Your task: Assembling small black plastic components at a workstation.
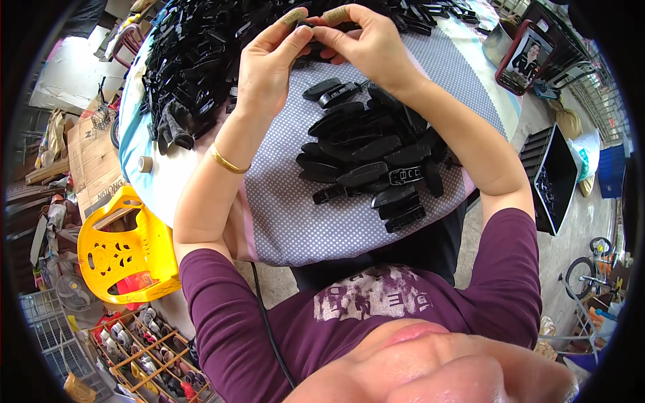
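Note:
At the far side of the table my left hand (272,64) and my right hand (369,47) meet, fingers closed around a small black plastic part (304,24). Tan tape wraps a finger on each hand. Fingers hide most of the part, so its exact shape does not show. Nearer me, below the hands, a loose pile of elongated black plastic pieces (369,151) lies on the dotted grey cloth (282,215). A much bigger heap of similar black pieces (195,54) spreads behind and left of my left hand.
Left on the table are a dark glove (176,124) and a tape roll (144,164). A yellow plastic chair (127,252) stands at the left. To the right are a red-framed screen or picture (526,59), a metal pot (500,41) and a black crate (556,178).

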Tool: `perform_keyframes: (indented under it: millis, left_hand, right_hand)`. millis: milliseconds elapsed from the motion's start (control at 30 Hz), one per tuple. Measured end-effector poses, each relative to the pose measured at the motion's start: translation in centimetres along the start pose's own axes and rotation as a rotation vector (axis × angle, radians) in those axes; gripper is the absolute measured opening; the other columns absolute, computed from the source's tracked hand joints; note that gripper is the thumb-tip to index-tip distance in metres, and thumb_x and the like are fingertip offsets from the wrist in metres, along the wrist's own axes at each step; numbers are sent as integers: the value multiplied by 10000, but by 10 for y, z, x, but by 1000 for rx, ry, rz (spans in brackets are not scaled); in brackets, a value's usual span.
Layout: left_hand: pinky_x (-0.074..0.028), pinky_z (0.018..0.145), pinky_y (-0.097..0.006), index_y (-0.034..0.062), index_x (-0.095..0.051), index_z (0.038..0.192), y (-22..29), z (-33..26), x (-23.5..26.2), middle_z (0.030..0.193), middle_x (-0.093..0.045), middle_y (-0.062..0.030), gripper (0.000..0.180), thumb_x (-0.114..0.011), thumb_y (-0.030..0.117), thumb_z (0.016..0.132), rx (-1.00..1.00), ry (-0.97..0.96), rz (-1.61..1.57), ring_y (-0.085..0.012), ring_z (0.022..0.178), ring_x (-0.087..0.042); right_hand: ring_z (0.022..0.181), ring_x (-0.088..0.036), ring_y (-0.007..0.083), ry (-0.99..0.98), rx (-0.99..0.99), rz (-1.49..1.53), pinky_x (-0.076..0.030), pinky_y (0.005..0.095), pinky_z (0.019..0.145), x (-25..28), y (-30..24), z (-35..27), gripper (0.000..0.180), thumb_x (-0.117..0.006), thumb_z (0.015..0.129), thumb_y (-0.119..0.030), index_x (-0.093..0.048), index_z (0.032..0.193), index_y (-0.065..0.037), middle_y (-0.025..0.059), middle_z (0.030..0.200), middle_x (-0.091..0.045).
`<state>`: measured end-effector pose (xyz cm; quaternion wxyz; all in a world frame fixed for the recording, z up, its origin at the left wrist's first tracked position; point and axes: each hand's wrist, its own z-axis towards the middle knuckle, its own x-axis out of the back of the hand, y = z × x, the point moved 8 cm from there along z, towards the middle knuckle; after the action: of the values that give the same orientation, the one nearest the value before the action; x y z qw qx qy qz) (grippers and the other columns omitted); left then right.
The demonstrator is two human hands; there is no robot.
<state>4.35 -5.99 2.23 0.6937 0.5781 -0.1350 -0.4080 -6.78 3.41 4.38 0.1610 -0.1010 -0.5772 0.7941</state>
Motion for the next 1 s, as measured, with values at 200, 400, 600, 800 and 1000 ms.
perform_keyframes:
  millis: [200,400,600,800,1000]
  left_hand:
    - [-460,934,-291,20,-630,1158,22,3,-13,1120,-644,-133,265,-590,104,910,-54,-153,-10,-187,1018,-604]
    - [-465,922,-269,-1,-648,1118,44,-8,-32,1078,-662,-113,239,-597,43,889,-152,-231,133,-168,984,-616]
    - [-465,925,-255,-8,-611,1171,35,-3,-9,1092,-651,-115,276,-585,49,902,-94,-125,109,-152,993,-611]
    - [-473,649,-213,102,-587,1240,47,-44,-98,1062,-671,-68,555,-767,111,715,-368,-663,865,-88,736,-596]
    - [-483,591,-240,36,-675,1001,37,-19,-59,860,-642,-67,255,-726,113,764,-338,-491,1014,-127,674,-611]
  right_hand:
    - [743,-631,122,-140,221,-538,-522,237,706,1,-3,8,429,-696,849,-297,-603,1153,-9,79,911,-661]
    - [690,-665,169,-233,320,-457,-539,271,685,-12,-17,-5,385,-715,825,-276,-652,1079,7,107,820,-678]
    - [763,-644,134,-339,397,-555,-518,270,677,-9,-33,8,284,-694,843,-181,-640,1047,11,76,855,-679]
    - [845,-656,284,299,104,-1200,-513,385,760,174,40,66,257,-677,767,-289,-705,928,-91,126,877,-685]
    - [842,-655,290,333,-97,-1286,-515,394,756,207,70,63,212,-690,729,-269,-724,870,-114,114,884,-685]
